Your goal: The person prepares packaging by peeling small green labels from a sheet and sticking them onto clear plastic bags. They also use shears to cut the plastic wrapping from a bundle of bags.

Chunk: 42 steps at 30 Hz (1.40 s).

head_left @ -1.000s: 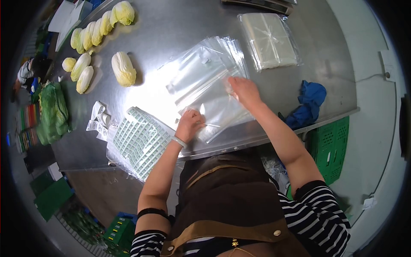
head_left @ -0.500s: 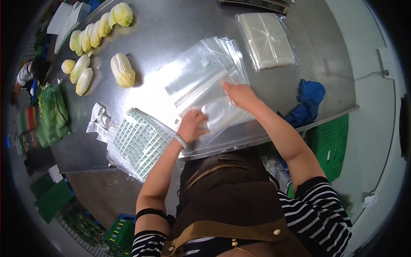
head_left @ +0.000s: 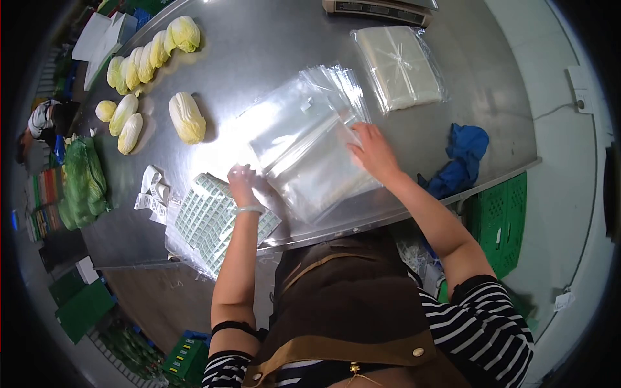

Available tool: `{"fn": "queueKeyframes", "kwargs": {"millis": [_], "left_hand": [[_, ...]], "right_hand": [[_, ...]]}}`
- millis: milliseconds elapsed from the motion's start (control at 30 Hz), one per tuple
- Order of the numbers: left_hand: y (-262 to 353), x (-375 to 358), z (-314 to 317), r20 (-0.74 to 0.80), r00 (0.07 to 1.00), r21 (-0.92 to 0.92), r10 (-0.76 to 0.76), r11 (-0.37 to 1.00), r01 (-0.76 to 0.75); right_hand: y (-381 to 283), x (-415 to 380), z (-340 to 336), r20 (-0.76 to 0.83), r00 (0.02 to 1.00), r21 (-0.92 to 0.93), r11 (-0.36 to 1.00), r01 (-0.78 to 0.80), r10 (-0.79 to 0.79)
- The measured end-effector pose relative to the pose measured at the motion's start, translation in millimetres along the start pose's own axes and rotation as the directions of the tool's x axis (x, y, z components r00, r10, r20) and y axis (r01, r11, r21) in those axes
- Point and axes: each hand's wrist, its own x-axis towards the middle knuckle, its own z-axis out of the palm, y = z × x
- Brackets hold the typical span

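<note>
On the metal table, a fanned stack of clear plastic bags (head_left: 310,149) lies in front of me. My right hand (head_left: 374,152) rests at the right edge of the stack, its thumb and fingers apart. Off the stack's left side is my left hand (head_left: 242,183), above the corner of a grid-patterned sheet (head_left: 206,220) in clear plastic. Its fingers are curled together, and glare hides what they hold, if anything. Beside the sheet lies a curled strip of white labels (head_left: 152,191).
Several napa cabbages (head_left: 186,118) lie at the upper left. A wrapped pale package (head_left: 400,68), a scale (head_left: 378,11) and a blue cloth (head_left: 464,158) are to the right. A green crate (head_left: 504,226) stands below the table edge. A person (head_left: 48,119) is at the far left.
My left hand has moved off the bags, up and to the left. My right hand has shifted slightly right, and its fingers have spread. The bags now lie less covered.
</note>
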Motion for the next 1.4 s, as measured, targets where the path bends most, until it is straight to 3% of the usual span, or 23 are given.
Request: {"fn": "queueKeyframes", "kwargs": {"millis": [67, 133, 233, 367, 467, 500, 600, 700, 800, 833, 933, 967, 1067, 1167, 1267, 1400], "left_hand": [[7, -21, 18, 0.041, 0.985, 0.166, -0.169, 0.973, 0.16], [1, -22, 27, 0.0, 0.997, 0.343, -0.074, 0.937, 0.069], [-8, -18, 29, -0.028, 1.0, 0.359, -0.01, 0.933, 0.019], [1, -25, 25, 0.014, 0.997, 0.345, -0.082, 0.936, 0.072], [-1, -25, 21, 0.038, 0.998, 0.287, -0.059, 0.957, 0.046], [1, -30, 24, 0.02, 0.998, 0.273, -0.059, 0.961, 0.052], [9, -36, 29, 0.021, 0.995, 0.267, -0.093, 0.96, 0.084], [-1, -35, 30, 0.005, 1.0, 0.285, -0.011, 0.958, 0.009], [-2, -39, 36, 0.004, 1.0, 0.347, 0.001, 0.938, -0.002], [-1, -39, 37, 0.005, 1.0, 0.368, 0.005, 0.93, -0.006], [0, -37, 38, 0.03, 1.0, 0.37, 0.0, 0.929, -0.011], [-3, -33, 35, 0.028, 1.0, 0.332, -0.008, 0.943, -0.002], [-4, -34, 32, 0.051, 0.999, 0.362, 0.0, 0.932, -0.019], [-4, -34, 30, 0.056, 0.998, 0.389, -0.002, 0.921, -0.02], [-5, -33, 30, 0.057, 0.998, 0.407, 0.002, 0.913, -0.025], [-3, -37, 32, 0.05, 0.998, 0.454, 0.023, 0.89, -0.043]], "right_hand": [[-5, 9, 13, 0.022, 1.0, 0.089, 0.996, 0.004, -0.005], [-12, 31, 24, -0.019, 0.995, 0.179, 0.979, -0.096, 0.101], [-20, 67, 32, 0.049, 0.973, 0.314, 0.922, -0.229, 0.225], [-38, 78, 14, 0.281, 0.924, 0.463, 0.807, -0.367, 0.259], [-43, 57, 10, 0.171, 0.983, 0.55, 0.834, -0.044, -0.061], [-47, 52, 10, 0.178, 0.975, 0.626, 0.78, -0.009, -0.132], [-49, 52, -1, 0.279, 0.947, 0.554, 0.832, -0.023, -0.16], [-33, 65, 9, 0.069, 0.973, 0.415, 0.893, 0.174, -0.222], [-19, 81, 22, 0.097, 0.991, 0.274, 0.955, -0.114, 0.091], [-11, 87, 28, -0.029, 0.998, 0.353, 0.935, -0.043, 0.057], [1, 107, 28, -0.083, 0.986, 0.126, 0.983, -0.131, 0.142], [2, 112, 27, -0.01, 0.976, 0.071, 0.974, -0.215, 0.216], [-1, 121, 28, 0.044, 0.972, -0.067, 0.971, -0.228, 0.231], [0, 121, 35, -0.072, 0.976, -0.159, 0.963, -0.216, 0.207], [-4, 117, 34, -0.057, 0.987, -0.06, 0.986, -0.152, 0.149], [-15, 109, 28, -0.078, 0.995, 0.264, 0.964, -0.041, 0.064]]}}
